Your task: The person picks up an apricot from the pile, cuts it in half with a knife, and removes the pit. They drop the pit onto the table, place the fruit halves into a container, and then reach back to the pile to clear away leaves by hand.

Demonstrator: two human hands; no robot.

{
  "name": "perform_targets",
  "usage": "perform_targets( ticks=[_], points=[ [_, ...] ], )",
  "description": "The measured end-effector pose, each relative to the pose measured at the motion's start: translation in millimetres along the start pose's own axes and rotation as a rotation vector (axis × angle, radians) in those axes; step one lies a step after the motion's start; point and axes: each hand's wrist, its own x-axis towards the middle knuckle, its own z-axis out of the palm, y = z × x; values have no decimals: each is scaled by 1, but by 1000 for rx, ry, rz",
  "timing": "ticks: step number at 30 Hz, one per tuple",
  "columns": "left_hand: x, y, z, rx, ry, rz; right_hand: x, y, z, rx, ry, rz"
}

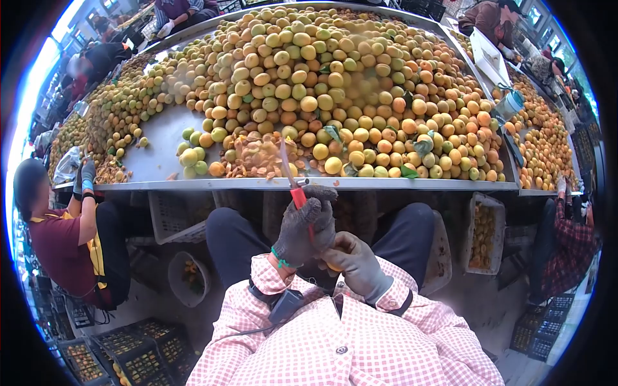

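My left hand, in a dark grey knitted glove, is closed round the red handle of a knife. The curved blade points up and away, over the table's near edge. Close beside it on the right, my right hand wears a lighter grey glove stained at the fingertips. Its fingers are pinched on a yellow-orange fruit, mostly hidden by the glove. Both hands are above my lap. Beyond the edge lie torn orange fruit pieces and a large heap of yellow, green and orange fruit.
The metal table's edge runs in front of my knees. Below stand a white bucket, a white basket and a crate of fruit. Black crates are at lower left. People work at left, right and behind the table.
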Motion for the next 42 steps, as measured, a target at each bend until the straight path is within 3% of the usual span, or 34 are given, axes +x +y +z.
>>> perform_targets(
  ticks=[2,3,5,6,9,10,12,16,24,31,33,37,42],
  points=[
    [3,-1,8,73,-7,17,2,8,-1,-313,83,-267],
    [6,-2,13,84,98,113,4,5,-6,-311,84,-266],
    [10,4,20,26,247,194,10,-4,-18,-1226,92,-966],
    [10,7,18,26,248,193,10,-1,-22,-1225,92,-965],
    [8,12,14,163,282,197,5,4,-22,-332,21,-251],
    [7,11,13,121,250,193,1,1,-19,-331,23,-250],
    [4,8,11,39,187,189,-5,-9,-11,-97,-4,-18],
    [0,4,6,124,174,145,-7,-2,-8,-115,-41,14],
    [-5,14,5,63,-67,170,-9,-5,-3,-216,-80,-70],
    [-1,12,18,251,-34,168,-11,-3,-4,-199,-99,-64],
    [-3,11,13,210,-62,155,-12,-6,-5,-5,-136,83],
    [-5,13,12,234,-20,149,-13,-9,1,120,-96,100],
    [-2,8,14,185,-20,284,-13,2,1,-129,-81,-88]
  ],
)
